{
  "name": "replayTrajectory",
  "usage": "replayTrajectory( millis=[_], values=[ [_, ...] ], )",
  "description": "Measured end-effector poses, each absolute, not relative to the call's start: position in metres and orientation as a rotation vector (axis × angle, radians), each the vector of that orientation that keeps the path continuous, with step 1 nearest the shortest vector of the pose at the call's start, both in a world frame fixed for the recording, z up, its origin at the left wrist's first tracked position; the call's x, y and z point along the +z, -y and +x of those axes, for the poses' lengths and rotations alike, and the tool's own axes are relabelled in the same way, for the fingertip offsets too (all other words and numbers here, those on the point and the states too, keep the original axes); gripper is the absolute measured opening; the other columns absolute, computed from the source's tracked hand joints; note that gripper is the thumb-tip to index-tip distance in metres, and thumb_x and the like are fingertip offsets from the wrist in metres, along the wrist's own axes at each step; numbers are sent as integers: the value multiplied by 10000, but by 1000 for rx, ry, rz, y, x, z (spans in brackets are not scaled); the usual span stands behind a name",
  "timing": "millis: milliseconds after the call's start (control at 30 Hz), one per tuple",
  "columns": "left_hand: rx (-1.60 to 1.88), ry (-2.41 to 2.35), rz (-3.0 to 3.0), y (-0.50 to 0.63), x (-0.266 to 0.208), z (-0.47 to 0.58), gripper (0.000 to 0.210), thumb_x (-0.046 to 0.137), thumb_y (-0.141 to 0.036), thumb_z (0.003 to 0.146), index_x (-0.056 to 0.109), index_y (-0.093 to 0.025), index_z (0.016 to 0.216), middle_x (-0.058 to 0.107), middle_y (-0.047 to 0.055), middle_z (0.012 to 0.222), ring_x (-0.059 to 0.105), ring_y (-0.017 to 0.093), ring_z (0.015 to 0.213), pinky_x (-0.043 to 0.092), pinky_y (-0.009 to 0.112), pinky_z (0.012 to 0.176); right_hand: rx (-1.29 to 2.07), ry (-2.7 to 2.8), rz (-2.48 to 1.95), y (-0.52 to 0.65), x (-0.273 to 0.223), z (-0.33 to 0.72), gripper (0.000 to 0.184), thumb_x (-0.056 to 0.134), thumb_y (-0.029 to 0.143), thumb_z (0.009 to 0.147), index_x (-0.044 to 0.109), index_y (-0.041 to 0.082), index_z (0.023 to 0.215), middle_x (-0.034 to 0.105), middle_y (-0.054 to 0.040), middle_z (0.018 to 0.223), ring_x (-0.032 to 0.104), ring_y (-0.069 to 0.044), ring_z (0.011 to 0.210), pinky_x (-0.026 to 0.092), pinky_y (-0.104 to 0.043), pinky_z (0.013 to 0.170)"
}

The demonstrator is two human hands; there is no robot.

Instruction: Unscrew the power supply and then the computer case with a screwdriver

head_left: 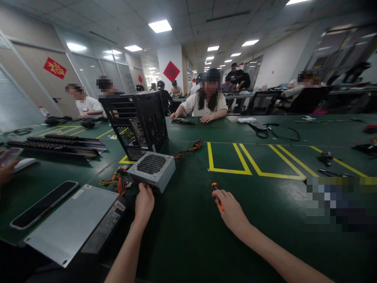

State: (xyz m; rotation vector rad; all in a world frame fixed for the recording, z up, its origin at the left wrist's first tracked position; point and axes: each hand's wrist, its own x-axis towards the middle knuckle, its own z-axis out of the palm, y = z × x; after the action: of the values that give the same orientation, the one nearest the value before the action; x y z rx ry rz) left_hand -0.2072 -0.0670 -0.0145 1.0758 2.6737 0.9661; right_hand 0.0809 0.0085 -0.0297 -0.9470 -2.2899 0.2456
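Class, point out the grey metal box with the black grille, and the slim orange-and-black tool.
Grey metal box with black grille [151, 168], head view: on the grille.
Slim orange-and-black tool [219, 203], head view: on its near end.

The right fingers [221, 194] are hiding the middle of an orange-and-black tool [219, 203]. The power supply [165, 173] is partly covering the base of the black case [141, 114]. Toward the table's [182, 243] right edge, a pixelated patch [332, 204] is masking whatever is lying there. Toward the left edge, another person's hand [5, 173] is looking blurred and cut off.
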Motion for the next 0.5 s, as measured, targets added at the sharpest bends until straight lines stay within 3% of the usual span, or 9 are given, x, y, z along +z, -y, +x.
replayTrajectory(
  millis=[267,500],
  values=[
    [1312,-2384,833,57,-29,-219,136,301,-283,787,377,-195,717,438,-27,451,465,133,371,312,228,414,328,2306,-1001,-7,-20,16,337,418,-4,679,481,238,906,527,-35,848,526,-182,764,422,-295,637],
    [1616,-1881,461,54,-11,-209,221,283,-271,759,242,-205,552,254,-92,381,223,31,255,104,158,316,419,2191,-1077,-11,-22,-78,268,396,41,702,432,210,907,540,-51,824,547,-184,737,383,-270,594]
  ],
)
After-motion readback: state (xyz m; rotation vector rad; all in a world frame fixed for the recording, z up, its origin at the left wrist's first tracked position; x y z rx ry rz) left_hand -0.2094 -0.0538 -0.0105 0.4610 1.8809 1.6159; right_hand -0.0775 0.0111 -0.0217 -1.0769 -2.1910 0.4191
